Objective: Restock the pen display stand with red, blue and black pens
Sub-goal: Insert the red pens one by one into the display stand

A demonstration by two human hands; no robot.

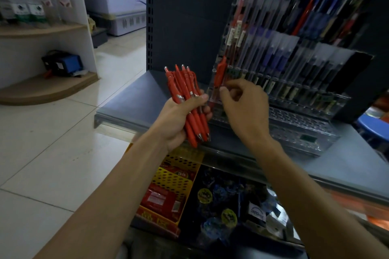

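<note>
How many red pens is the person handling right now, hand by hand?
Red pens bunched in the left hand: 4 clicker tops show
Red pen at the right hand, going into the display stand: 1
Total: 5

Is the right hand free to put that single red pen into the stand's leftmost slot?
Probably yes: the right hand pinches the red pen at the display stand, left end, nothing between.

The left hand grips a bundle of red pens upright, while the right hand pinches one red pen at the clear display stand's leftmost slot.
</note>
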